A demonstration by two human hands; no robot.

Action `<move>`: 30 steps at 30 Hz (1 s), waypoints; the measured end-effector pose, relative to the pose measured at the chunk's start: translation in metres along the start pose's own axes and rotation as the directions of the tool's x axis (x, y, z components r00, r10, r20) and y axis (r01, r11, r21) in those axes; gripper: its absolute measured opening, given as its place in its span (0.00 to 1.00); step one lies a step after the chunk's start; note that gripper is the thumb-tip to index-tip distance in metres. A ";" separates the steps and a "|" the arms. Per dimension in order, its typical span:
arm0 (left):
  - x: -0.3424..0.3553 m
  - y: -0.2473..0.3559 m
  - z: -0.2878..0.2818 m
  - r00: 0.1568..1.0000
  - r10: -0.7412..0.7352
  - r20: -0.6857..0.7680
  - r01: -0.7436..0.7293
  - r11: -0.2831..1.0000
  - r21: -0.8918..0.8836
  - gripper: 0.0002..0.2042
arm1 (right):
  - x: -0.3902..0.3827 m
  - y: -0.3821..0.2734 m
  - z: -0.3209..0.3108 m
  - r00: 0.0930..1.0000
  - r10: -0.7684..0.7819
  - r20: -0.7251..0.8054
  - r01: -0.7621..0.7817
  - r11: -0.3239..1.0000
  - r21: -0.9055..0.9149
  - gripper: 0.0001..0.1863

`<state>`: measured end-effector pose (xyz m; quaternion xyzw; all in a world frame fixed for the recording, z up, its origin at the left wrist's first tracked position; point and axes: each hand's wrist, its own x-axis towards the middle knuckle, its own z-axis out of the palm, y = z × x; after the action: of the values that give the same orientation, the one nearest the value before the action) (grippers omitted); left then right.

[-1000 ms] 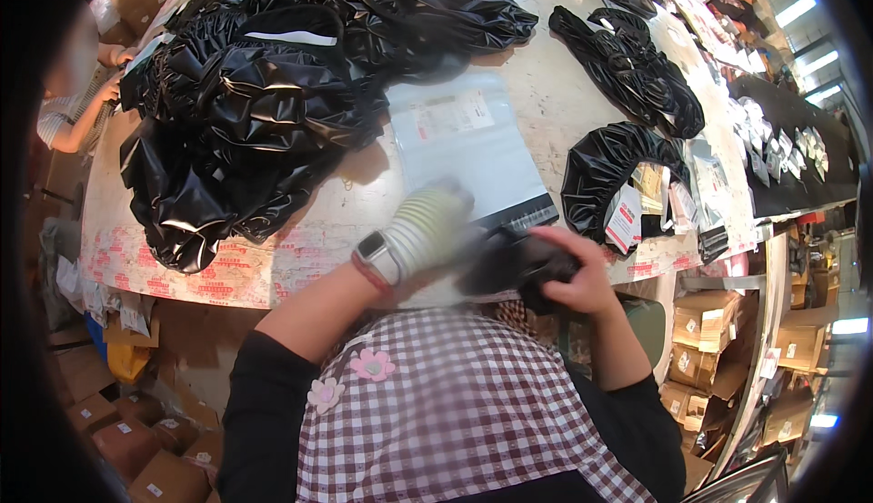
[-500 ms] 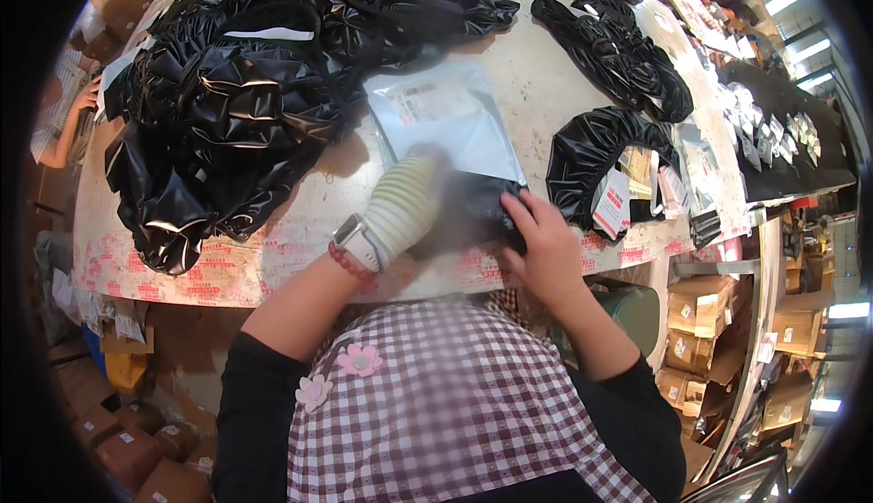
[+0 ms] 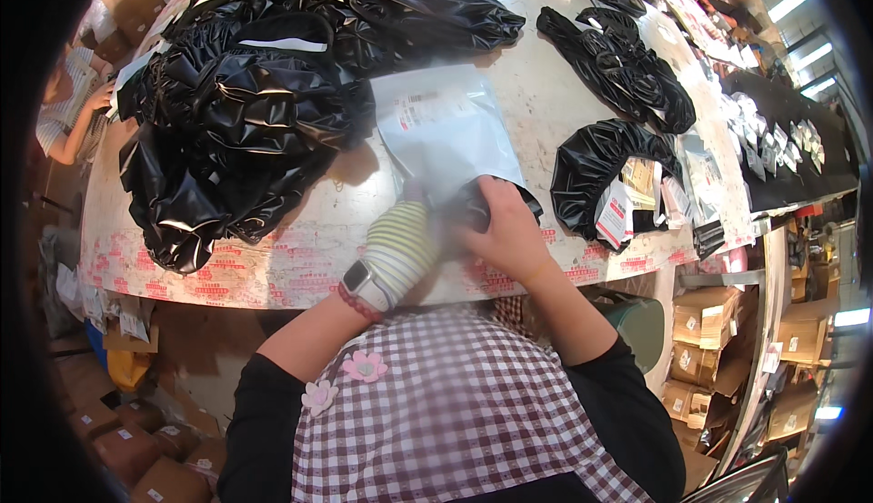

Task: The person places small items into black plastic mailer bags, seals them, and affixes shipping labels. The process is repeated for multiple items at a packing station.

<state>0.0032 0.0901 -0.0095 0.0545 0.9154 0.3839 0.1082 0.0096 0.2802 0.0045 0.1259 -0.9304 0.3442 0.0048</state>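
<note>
A pale grey-white plastic mailing bag (image 3: 450, 121) with a label lies flat on the table in front of me. My left hand (image 3: 400, 244), in a yellow-green striped glove, rests at the bag's near left edge; a blur hides its fingertips. My bare right hand (image 3: 509, 235) is closed over a folded black shiny cover (image 3: 527, 201) at the bag's near edge. Part of that cover is under the bag's edge or inside it; I cannot tell which. To the right lies a gathered black cover (image 3: 582, 171) with printed cards (image 3: 617, 212) on it.
A large heap of black shiny covers (image 3: 245, 103) fills the left of the table (image 3: 300, 266). Another black cover (image 3: 627, 66) lies at the far right. Cardboard boxes (image 3: 700, 321) stand on shelves at right. A person's arm (image 3: 77, 135) shows at the far left.
My right hand has moved left and turned over the black cover, closer to my left hand. Less of the cover shows outside the bag. The view has shifted slightly.
</note>
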 end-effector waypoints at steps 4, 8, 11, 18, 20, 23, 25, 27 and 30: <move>0.021 -0.039 0.032 0.972 0.177 -0.158 -0.196 0.973 -0.119 0.13 | 0.028 0.017 0.038 0.977 0.045 -0.208 -0.071 0.990 -0.122 0.17; 0.001 -0.029 0.001 0.969 0.241 -0.062 -0.249 0.946 -0.207 0.07 | 0.022 0.012 0.038 0.989 0.035 -0.141 -0.091 0.909 -0.407 0.12; -0.018 -0.043 -0.012 0.955 0.250 0.158 -0.162 0.888 -0.430 0.06 | 0.013 -0.021 0.034 0.969 0.210 0.130 -0.133 0.888 -0.441 0.19; -0.020 -0.063 0.009 0.957 0.284 0.063 -0.237 0.886 -0.399 0.04 | 0.032 0.000 0.046 0.965 0.009 0.264 0.113 0.890 -0.442 0.19; -0.024 -0.047 -0.006 0.963 0.242 0.118 -0.165 0.878 -0.449 0.04 | 0.005 -0.002 0.025 0.897 0.144 0.419 0.033 0.921 -0.388 0.18; -0.024 -0.067 0.007 0.969 0.230 0.095 -0.149 0.842 -0.519 0.04 | -0.040 0.045 0.035 0.993 0.057 -0.108 -0.071 0.989 -0.131 0.14; -0.026 -0.070 0.010 0.959 0.265 0.101 -0.189 0.863 -0.468 0.04 | -0.059 0.055 0.038 0.950 -0.009 -0.313 -0.015 0.997 -0.075 0.12; -0.029 -0.068 0.014 0.956 0.262 0.132 -0.166 0.855 -0.491 0.04 | -0.067 0.035 0.020 0.983 -0.093 -0.161 0.065 0.982 -0.175 0.11; -0.027 -0.052 -0.001 0.939 0.286 0.189 -0.138 0.820 -0.555 0.04 | -0.051 -0.008 0.017 0.952 -0.307 -0.012 0.306 0.942 0.138 0.09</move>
<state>0.0280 0.0485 -0.0420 0.1755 0.7374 0.6220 0.1964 0.0624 0.2757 -0.0084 0.2706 -0.8735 0.4023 0.0450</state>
